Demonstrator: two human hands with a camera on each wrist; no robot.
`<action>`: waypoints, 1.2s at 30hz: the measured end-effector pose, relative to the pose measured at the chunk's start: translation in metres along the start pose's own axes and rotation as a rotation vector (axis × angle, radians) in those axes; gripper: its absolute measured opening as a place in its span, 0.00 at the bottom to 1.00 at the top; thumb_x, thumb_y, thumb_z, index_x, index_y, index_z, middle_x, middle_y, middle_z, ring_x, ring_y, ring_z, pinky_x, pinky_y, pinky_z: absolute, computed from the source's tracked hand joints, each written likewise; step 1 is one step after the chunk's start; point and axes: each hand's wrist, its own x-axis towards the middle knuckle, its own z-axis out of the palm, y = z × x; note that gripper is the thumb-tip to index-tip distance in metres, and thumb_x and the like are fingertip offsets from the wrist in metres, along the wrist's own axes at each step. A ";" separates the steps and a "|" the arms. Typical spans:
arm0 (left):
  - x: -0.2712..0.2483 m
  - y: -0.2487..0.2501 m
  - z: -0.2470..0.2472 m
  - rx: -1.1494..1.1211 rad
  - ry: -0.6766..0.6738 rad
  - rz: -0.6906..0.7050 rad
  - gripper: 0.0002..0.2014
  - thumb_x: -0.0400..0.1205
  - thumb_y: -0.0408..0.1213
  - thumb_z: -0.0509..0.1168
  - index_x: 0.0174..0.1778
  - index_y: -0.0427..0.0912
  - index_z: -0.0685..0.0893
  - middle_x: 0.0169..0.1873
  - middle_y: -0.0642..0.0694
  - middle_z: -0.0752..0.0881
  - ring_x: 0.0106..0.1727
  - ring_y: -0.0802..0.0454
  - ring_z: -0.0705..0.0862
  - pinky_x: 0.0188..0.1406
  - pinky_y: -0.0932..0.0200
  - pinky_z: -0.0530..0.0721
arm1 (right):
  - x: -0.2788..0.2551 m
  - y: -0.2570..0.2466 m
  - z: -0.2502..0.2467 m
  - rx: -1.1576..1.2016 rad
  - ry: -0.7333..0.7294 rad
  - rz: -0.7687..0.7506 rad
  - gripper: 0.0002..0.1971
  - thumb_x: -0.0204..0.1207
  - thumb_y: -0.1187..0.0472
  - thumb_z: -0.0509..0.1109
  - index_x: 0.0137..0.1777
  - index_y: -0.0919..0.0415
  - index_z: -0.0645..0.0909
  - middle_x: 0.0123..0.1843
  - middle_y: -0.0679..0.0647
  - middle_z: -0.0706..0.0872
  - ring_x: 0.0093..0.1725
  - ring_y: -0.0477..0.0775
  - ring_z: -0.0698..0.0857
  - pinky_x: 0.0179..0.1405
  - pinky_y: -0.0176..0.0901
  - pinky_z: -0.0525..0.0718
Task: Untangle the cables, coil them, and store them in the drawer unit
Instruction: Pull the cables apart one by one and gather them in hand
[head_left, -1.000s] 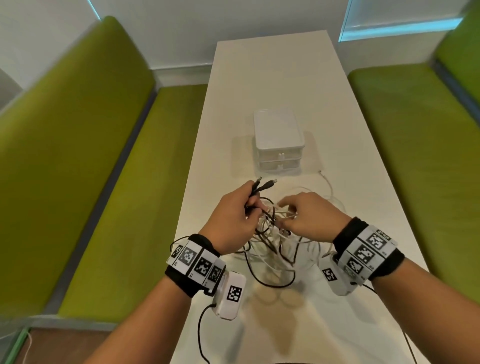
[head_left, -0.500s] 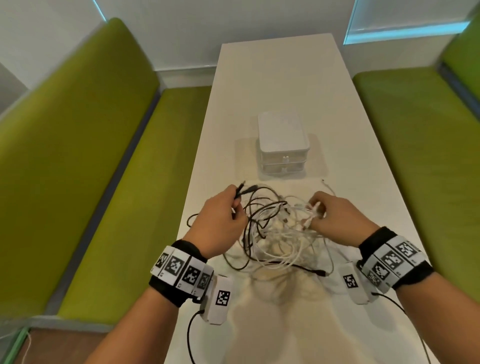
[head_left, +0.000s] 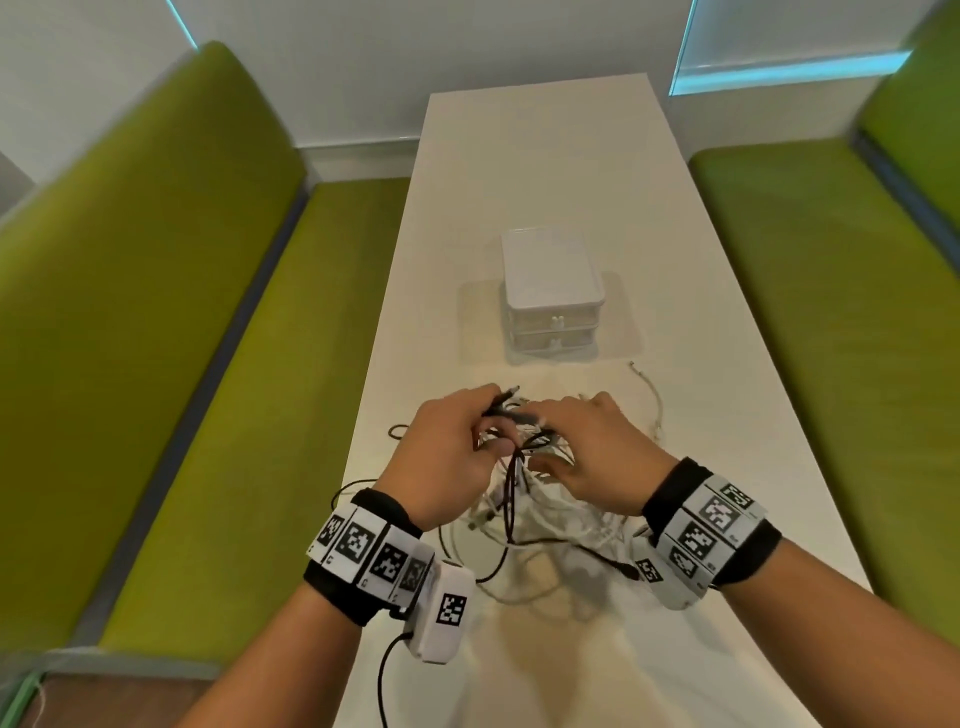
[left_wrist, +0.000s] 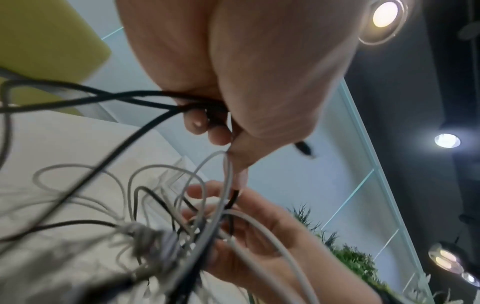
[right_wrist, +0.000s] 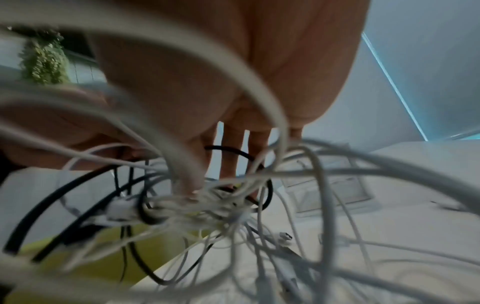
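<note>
A tangle of black and white cables (head_left: 540, 519) lies on the white table (head_left: 545, 156) in front of a small white drawer unit (head_left: 553, 291), whose two drawers are closed. My left hand (head_left: 493, 426) grips a bundle of black cables (left_wrist: 145, 98), and their plugs (head_left: 506, 397) stick out past its fingers. My right hand (head_left: 550, 436) is right beside it, thumb and fingers pinching white cables (right_wrist: 233, 197) at the tangle's knot. Both hands hold the tangle a little above the table. The right wrist view is blurred and crowded with loops.
Green padded benches (head_left: 182, 312) (head_left: 831, 312) run along both long sides of the table. A loose white cable end (head_left: 649, 384) trails right of the hands, and a black plug (head_left: 626, 569) lies near my right wrist. The table's left edge (head_left: 358, 441) is close to my left hand.
Half a second ago my hands were pulled apart with the cables stretched between them. Now they have come back together over the tangle, the left still gripping the black cables.
</note>
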 end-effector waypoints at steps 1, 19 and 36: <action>-0.001 0.000 -0.002 -0.020 0.026 0.011 0.16 0.78 0.26 0.73 0.44 0.54 0.79 0.40 0.60 0.91 0.43 0.61 0.86 0.49 0.56 0.81 | 0.002 0.000 -0.001 -0.053 -0.014 0.005 0.21 0.81 0.42 0.70 0.73 0.31 0.75 0.58 0.34 0.87 0.56 0.44 0.79 0.62 0.52 0.69; -0.008 -0.010 0.006 0.038 0.033 -0.044 0.11 0.72 0.25 0.73 0.40 0.47 0.85 0.36 0.59 0.92 0.44 0.66 0.89 0.50 0.62 0.86 | -0.011 0.021 -0.006 0.290 0.232 0.463 0.20 0.78 0.49 0.75 0.28 0.59 0.84 0.26 0.53 0.82 0.29 0.54 0.80 0.34 0.48 0.79; -0.004 -0.003 0.020 -0.029 0.114 -0.014 0.15 0.76 0.26 0.73 0.38 0.41 0.71 0.37 0.57 0.92 0.44 0.64 0.87 0.49 0.70 0.81 | 0.000 0.004 -0.010 0.187 -0.011 0.282 0.06 0.73 0.54 0.81 0.42 0.53 0.89 0.35 0.47 0.88 0.36 0.45 0.84 0.37 0.44 0.80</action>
